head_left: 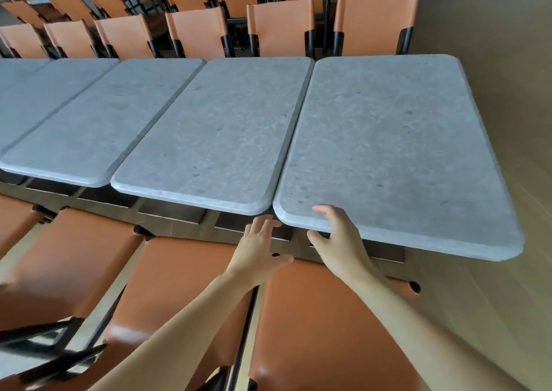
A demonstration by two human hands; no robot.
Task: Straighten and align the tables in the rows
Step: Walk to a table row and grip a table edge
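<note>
While the end table (pixel 397 151) sits at right of centre in the frame, its near edge juts lower than that of the second table (pixel 215 139) just beside it, so the row is not yet flush. Right hand (pixel 336 235): grasps the end table's near left corner, thumb on top, fingers below the edge. Left hand (pixel 257 248): released, fingers spread, reaching toward the gap between the two tops, touching neither for certain. Hazards, as judged: fingers pinched if the tops close together; a one-handed corner push likely pivots the table instead of sliding it square; the chair (pixel 322 316) at lower centre crowds the person's stance; an overshoot would leave the far edges uneven against the chairs in the upper frame.
</note>
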